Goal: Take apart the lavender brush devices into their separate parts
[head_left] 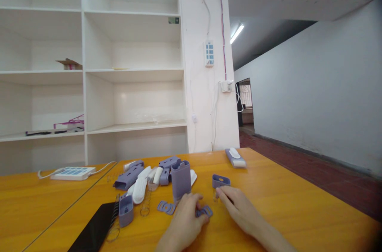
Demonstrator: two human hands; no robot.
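My left hand (pixel 189 218) is closed, thumb and fingers curled at a flat purple plastic piece with openings (pixel 205 212). Just behind that hand stands an upright purple plastic housing (pixel 181 180). A similar flat purple piece (pixel 166 207) lies to its left. My right hand (pixel 240 209) has its fingertips pinched at a small thin metal spring (pixel 215 195), partly hidden by the fingers. Right behind it sits a short purple cap (pixel 221 181) with a hole in it.
Purple housings (pixel 129 177), white oval parts (pixel 140 188) and loose springs (pixel 145 206) are heaped at left centre. A purple cup-shaped part (pixel 125 211) stands beside a black phone-like slab (pixel 94 229). An assembled purple-and-white unit (pixel 235 158) lies far right; a power strip (pixel 73 173) lies left.
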